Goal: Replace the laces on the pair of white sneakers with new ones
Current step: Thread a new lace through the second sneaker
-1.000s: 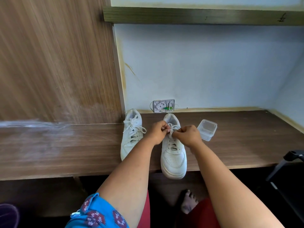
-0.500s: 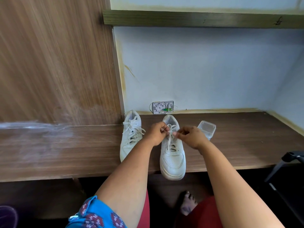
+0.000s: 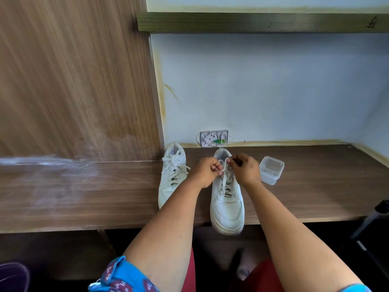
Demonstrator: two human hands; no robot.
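Two white sneakers stand on the brown wooden desk (image 3: 84, 197), toes towards me. The right sneaker (image 3: 227, 209) overhangs the desk's front edge with its toe. My left hand (image 3: 205, 170) and my right hand (image 3: 245, 168) meet over its upper eyelets, and each pinches a strand of its white lace (image 3: 224, 168). The left sneaker (image 3: 171, 180) lies beside my left forearm, its lace tied in a loose bow.
A small clear plastic container (image 3: 271, 169) sits open on the desk just right of my right hand. A white wall box with green parts (image 3: 214, 138) is behind the shoes. A wooden panel rises at left, a shelf above. A dark chair part (image 3: 372, 224) is at far right.
My right hand has lifted slightly and drawn its strand of lace up and to the right, away from the left hand. Both sneakers stay in place.
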